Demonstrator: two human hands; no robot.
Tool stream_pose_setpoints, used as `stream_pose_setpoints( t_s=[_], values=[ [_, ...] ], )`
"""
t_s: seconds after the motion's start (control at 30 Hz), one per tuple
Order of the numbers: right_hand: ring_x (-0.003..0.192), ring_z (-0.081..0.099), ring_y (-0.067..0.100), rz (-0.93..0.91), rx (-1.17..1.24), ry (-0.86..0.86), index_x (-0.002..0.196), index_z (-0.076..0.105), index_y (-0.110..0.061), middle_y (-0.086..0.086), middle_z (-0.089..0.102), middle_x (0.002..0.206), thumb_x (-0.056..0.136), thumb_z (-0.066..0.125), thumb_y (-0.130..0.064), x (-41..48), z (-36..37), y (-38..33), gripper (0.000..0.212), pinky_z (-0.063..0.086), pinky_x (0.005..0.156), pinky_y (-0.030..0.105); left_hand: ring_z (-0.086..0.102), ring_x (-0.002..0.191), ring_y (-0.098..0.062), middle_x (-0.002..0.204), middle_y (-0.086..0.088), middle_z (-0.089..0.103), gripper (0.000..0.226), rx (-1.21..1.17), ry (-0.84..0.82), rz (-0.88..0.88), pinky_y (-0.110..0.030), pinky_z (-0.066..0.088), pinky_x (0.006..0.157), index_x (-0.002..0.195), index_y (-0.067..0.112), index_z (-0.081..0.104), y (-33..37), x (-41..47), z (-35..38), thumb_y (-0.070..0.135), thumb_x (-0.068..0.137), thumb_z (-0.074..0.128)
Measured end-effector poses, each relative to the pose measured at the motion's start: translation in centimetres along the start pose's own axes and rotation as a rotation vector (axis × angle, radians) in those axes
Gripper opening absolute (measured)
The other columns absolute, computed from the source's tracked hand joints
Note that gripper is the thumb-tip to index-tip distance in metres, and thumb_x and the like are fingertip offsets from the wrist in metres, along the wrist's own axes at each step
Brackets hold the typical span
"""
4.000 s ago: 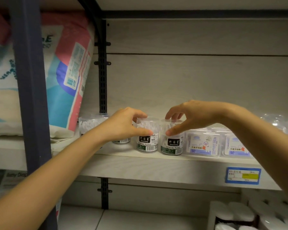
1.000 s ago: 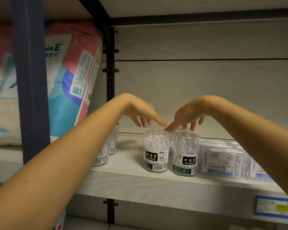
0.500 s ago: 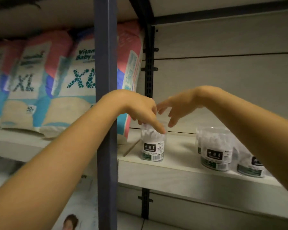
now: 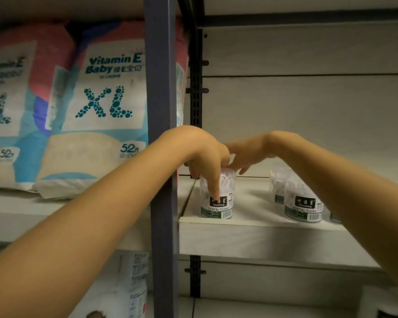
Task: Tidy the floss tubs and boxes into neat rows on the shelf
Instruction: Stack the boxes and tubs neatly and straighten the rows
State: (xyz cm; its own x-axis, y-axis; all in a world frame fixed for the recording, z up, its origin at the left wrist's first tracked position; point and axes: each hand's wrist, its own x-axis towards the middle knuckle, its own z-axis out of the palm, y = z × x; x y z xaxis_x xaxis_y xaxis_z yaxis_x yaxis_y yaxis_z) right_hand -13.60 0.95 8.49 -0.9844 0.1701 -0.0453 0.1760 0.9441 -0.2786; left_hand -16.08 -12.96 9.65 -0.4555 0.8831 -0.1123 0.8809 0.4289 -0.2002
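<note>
Clear cylindrical floss tub point(image 4: 218, 204), black-green label, standing at left end of pale shelf point(image 4: 251, 232): left hand point(image 4: 205, 154) gripping its top; right hand point(image 4: 246, 154) hovering alongside, fingers loose, holding nothing.

Light: dim, warm, indoor, from overhead. Shadow: soft patches on the shelf point(image 4: 251, 228) between the front tub point(image 4: 217, 203) and the tubs at right point(image 4: 302, 203); lower corners murky. Sharpness: print on the near nappy pack point(image 4: 106, 88) legible, far-left pack point(image 4: 5, 88) smeared; tub labels soft (small print unreadable). Nearest forearm point(image 4: 67, 249) blurred, close to the lens. Distortion: wide-angle bowing of the dark post point(image 4: 160, 134) and shelf edge toward the frame's margins. Fine grain throughout.
</note>
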Motion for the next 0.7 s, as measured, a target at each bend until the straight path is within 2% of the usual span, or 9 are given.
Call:
stream_pose_setpoints(
  t_s=[0.07, 0.13, 0.23, 0.3, 0.33, 0.4, 0.47, 0.53, 0.7],
  values=[
    [0.108, 0.053, 0.019, -0.017, 0.003, 0.012, 0.135, 0.038, -0.018, 0.005, 0.046, 0.135, 0.087, 0.059, -0.008, 0.0, -0.3, 0.3, 0.053, 0.051, 0.092, 0.033, 0.061, 0.098, -0.021, 0.113, -0.002, 0.059, 0.062, -0.003, 0.014, 0.007, -0.035, 0.053, 0.083, 0.128, 0.015, 0.048, 0.0, -0.4, -0.1, 0.039, 0.076, 0.072],
    [0.112, 0.054, 0.02, -0.03, 0.031, 0.034, 0.135, 0.038, -0.024, 0.002, 0.045, 0.135, 0.086, 0.061, -0.012, -1.1, -1.8, 0.8, 0.055, 0.05, 0.093, 0.031, 0.06, 0.092, -0.019, 0.106, -0.001, 0.059, 0.058, -0.03, 0.058, -0.007, -0.027, 0.05, 0.069, 0.124, 0.014, 0.051, 0.0, -0.8, -0.3, 0.041, 0.076, 0.07],
    [0.114, 0.056, 0.019, -0.06, 0.187, 0.078, 0.135, 0.041, -0.028, -0.003, 0.048, 0.133, 0.086, 0.059, -0.014, -4.4, -4.9, 1.7, 0.054, 0.048, 0.097, 0.033, 0.057, 0.079, -0.019, 0.088, -0.001, 0.056, 0.044, -0.004, 0.278, -0.057, -0.029, 0.048, 0.063, 0.098, 0.015, 0.053, 0.4, -1.5, -0.5, 0.049, 0.074, 0.069],
    [0.113, 0.058, 0.016, -0.085, 0.288, 0.094, 0.134, 0.042, -0.029, -0.006, 0.05, 0.132, 0.085, 0.058, -0.013, -6.7, -6.2, 2.7, 0.055, 0.05, 0.094, 0.03, 0.051, 0.07, -0.017, 0.079, -0.002, 0.052, 0.042, 0.022, 0.449, -0.084, -0.029, 0.044, 0.057, 0.077, 0.016, 0.048, 0.8, -2.4, -0.6, 0.053, 0.074, 0.066],
    [0.112, 0.059, 0.015, -0.093, 0.313, 0.093, 0.134, 0.043, -0.029, -0.007, 0.051, 0.131, 0.083, 0.059, -0.014, -7.6, -6.5, 3.1, 0.056, 0.052, 0.09, 0.026, 0.051, 0.069, -0.017, 0.078, -0.003, 0.053, 0.043, 0.019, 0.502, -0.092, -0.03, 0.043, 0.058, 0.074, 0.016, 0.047, 0.9, -2.9, -0.8, 0.056, 0.074, 0.064],
    [0.111, 0.06, 0.012, -0.092, 0.329, 0.081, 0.134, 0.043, -0.03, -0.009, 0.052, 0.131, 0.078, 0.06, -0.018, -9.0, -6.8, 3.7, 0.06, 0.053, 0.084, 0.022, 0.054, 0.076, -0.02, 0.085, -0.005, 0.057, 0.047, -0.033, 0.549, -0.101, -0.031, 0.046, 0.064, 0.084, 0.015, 0.054, 0.7, -3.8, -1.4, 0.06, 0.073, 0.061],
    [0.11, 0.06, 0.01, -0.08, 0.313, 0.077, 0.133, 0.044, -0.032, -0.009, 0.052, 0.132, 0.076, 0.061, -0.021, -9.7, -6.8, 4.1, 0.06, 0.053, 0.083, 0.022, 0.057, 0.087, -0.024, 0.099, -0.006, 0.06, 0.06, -0.09, 0.579, -0.105, -0.035, 0.05, 0.074, 0.104, 0.011, 0.058, 0.6, -4.3, -2.0, 0.063, 0.072, 0.059],
    [0.11, 0.06, 0.011, -0.063, 0.295, 0.092, 0.131, 0.045, -0.033, -0.009, 0.052, 0.131, 0.075, 0.062, -0.023, -10.2, -6.8, 4.2, 0.059, 0.053, 0.083, 0.021, 0.058, 0.095, -0.027, 0.106, -0.009, 0.061, 0.063, -0.125, 0.643, -0.096, -0.04, 0.051, 0.08, 0.111, 0.008, 0.058, 0.7, -3.9, -2.4, 0.059, 0.073, 0.061],
    [0.106, 0.058, 0.008, -0.033, 0.224, 0.208, 0.132, 0.043, -0.034, -0.013, 0.052, 0.122, 0.081, 0.06, -0.026, -11.6, -6.8, 5.3, 0.054, 0.054, 0.078, 0.017, 0.048, 0.087, -0.027, 0.101, -0.01, 0.054, 0.048, -0.214, 0.782, -0.113, -0.032, 0.037, 0.065, 0.101, 0.006, 0.058, 2.8, -0.6, -2.5, 0.046, 0.075, 0.066]
  ],
)
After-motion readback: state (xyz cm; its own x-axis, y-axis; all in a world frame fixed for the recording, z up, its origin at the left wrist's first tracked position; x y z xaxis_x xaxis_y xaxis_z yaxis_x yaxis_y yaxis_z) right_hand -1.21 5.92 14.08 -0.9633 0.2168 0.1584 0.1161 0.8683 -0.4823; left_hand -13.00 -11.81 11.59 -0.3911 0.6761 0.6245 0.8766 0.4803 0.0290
